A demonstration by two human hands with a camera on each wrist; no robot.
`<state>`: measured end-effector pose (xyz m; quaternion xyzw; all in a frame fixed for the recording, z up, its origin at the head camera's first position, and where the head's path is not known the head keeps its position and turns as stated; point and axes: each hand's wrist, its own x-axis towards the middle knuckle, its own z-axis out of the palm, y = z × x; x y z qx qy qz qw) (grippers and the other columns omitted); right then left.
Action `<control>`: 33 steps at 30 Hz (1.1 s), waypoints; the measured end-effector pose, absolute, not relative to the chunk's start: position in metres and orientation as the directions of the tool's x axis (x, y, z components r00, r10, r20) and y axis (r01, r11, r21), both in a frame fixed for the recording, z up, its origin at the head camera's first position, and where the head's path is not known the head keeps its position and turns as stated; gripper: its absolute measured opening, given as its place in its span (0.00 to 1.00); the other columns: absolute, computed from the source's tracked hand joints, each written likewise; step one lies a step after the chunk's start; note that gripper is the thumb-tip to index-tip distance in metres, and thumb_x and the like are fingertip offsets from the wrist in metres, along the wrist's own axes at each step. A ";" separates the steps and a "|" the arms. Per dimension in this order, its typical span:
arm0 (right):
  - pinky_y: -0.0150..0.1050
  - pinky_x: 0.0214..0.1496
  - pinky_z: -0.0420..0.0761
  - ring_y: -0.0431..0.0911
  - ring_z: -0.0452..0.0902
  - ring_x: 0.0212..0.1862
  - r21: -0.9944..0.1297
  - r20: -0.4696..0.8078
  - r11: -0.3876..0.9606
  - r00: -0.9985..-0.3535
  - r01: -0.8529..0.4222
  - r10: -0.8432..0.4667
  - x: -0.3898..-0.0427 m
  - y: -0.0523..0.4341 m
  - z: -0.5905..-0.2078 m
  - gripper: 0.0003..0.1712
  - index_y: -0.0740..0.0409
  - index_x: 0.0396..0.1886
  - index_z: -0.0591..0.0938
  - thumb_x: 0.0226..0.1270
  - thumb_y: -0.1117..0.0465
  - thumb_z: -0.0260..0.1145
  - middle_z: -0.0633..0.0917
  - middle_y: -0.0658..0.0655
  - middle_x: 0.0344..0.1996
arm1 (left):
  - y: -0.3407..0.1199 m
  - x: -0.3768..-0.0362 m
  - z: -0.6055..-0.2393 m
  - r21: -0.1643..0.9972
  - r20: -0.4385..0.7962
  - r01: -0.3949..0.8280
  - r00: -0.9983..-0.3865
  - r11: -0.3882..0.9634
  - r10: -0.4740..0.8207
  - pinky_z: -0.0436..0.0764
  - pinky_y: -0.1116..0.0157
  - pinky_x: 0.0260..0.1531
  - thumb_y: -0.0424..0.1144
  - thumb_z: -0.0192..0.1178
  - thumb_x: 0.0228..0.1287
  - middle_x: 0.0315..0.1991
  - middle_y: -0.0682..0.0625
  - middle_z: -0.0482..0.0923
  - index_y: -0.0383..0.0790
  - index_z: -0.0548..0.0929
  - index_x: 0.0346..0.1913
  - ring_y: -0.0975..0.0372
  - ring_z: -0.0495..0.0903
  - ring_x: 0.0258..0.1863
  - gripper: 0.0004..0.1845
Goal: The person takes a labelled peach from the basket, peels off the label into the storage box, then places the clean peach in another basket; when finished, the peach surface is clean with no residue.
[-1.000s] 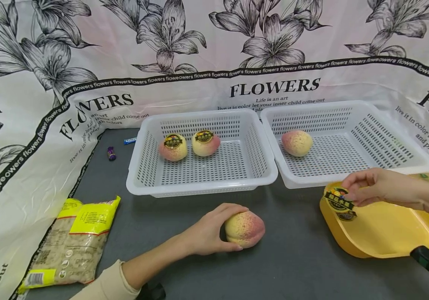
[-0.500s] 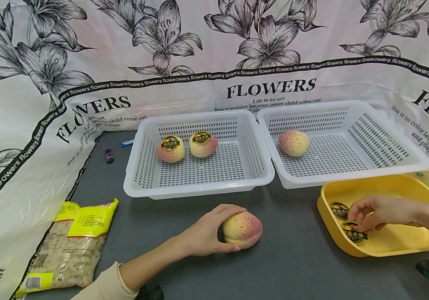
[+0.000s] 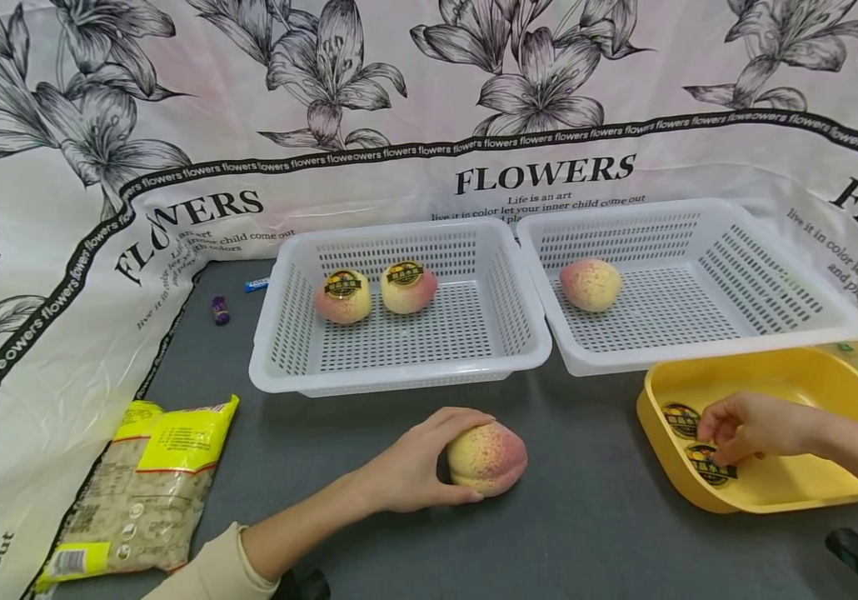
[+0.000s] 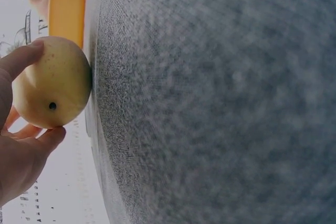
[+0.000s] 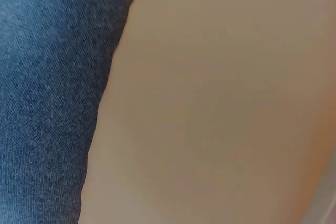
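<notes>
The backdrop sheet [image 3: 429, 100] carries the word "FLOWERS" in large black letters with "Life is an art" beneath it, and a black band repeating "flowers" runs across it. Round dark stickers with gold print, too small to read, top the two peaches [image 3: 375, 291] in the left white basket [image 3: 399, 379]; the right white basket [image 3: 706, 354], at about 1 o'clock from the table's centre, holds one unlabelled peach [image 3: 590, 284]. At 3 o'clock a yellow tray [image 3: 669, 475] holds two more such stickers [image 3: 691, 442]. The right hand [image 3: 747, 427] is inside the tray, its curled fingers on the lower sticker; whether it pinches it cannot be told. The left hand [image 3: 406, 471] grips a bare peach [image 3: 487, 457] resting on the grey tabletop [image 3: 586, 533] at 6 o'clock, thumb and fingers curled around it. At 8 o'clock lies a yellow-labelled packet [image 3: 140, 492], its print unreadable. Near 11 o'clock sit a small purple wrapped item [image 3: 220, 310] and a blue one [image 3: 256, 284].
</notes>
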<state>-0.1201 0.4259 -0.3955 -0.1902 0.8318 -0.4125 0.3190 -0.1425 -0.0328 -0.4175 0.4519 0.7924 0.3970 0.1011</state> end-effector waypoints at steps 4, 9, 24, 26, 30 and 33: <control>0.31 0.17 0.67 0.33 0.67 0.21 -0.781 -0.330 0.610 -0.738 -0.137 -0.588 -0.121 0.422 -0.396 0.08 0.66 0.33 0.76 0.55 0.75 0.66 0.75 0.42 0.21 | -0.033 -0.143 -0.417 0.718 0.206 0.639 -0.574 0.277 0.792 0.70 0.63 0.56 0.41 0.76 0.47 0.63 0.50 0.64 0.44 0.67 0.66 0.63 0.67 0.60 0.42; 0.32 0.21 0.70 0.34 0.69 0.24 -0.739 -0.331 0.653 -0.755 -0.166 -0.566 -0.121 0.420 -0.393 0.11 0.64 0.33 0.75 0.52 0.73 0.69 0.76 0.42 0.22 | -0.034 -0.142 -0.416 0.717 0.203 0.638 -0.577 0.282 0.791 0.70 0.63 0.56 0.41 0.76 0.47 0.63 0.50 0.64 0.45 0.67 0.67 0.63 0.66 0.60 0.42; 0.48 0.37 0.79 0.51 0.76 0.39 -0.748 -0.620 0.590 -0.637 0.305 -0.458 -0.133 0.432 -0.348 0.15 0.70 0.53 0.72 0.70 0.66 0.56 0.79 0.62 0.40 | -0.034 -0.142 -0.415 0.713 0.188 0.637 -0.577 0.294 0.795 0.70 0.64 0.56 0.42 0.75 0.48 0.63 0.50 0.64 0.45 0.66 0.67 0.64 0.67 0.59 0.42; 0.50 0.39 0.80 0.55 0.77 0.42 -0.784 -0.606 0.516 -0.607 0.345 -0.514 -0.135 0.432 -0.341 0.15 0.69 0.55 0.72 0.73 0.66 0.52 0.79 0.64 0.44 | -0.033 -0.142 -0.414 0.713 0.183 0.636 -0.576 0.296 0.797 0.70 0.64 0.55 0.42 0.75 0.48 0.63 0.50 0.64 0.45 0.66 0.67 0.64 0.67 0.59 0.42; 0.51 0.44 0.80 0.58 0.75 0.49 -0.846 -0.518 0.320 -0.514 0.426 -0.684 -0.139 0.422 -0.335 0.17 0.67 0.60 0.69 0.77 0.68 0.42 0.75 0.67 0.52 | -0.033 -0.141 -0.413 0.717 0.172 0.629 -0.577 0.301 0.798 0.70 0.64 0.55 0.41 0.75 0.48 0.63 0.50 0.64 0.45 0.66 0.67 0.64 0.67 0.59 0.42; 0.54 0.47 0.78 0.59 0.74 0.53 -0.858 -0.443 0.208 -0.473 0.470 -0.762 -0.140 0.403 -0.335 0.19 0.68 0.64 0.64 0.78 0.69 0.37 0.73 0.68 0.54 | -0.032 -0.141 -0.413 0.716 0.165 0.628 -0.576 0.305 0.800 0.70 0.64 0.55 0.41 0.75 0.49 0.63 0.50 0.64 0.45 0.66 0.67 0.63 0.67 0.59 0.42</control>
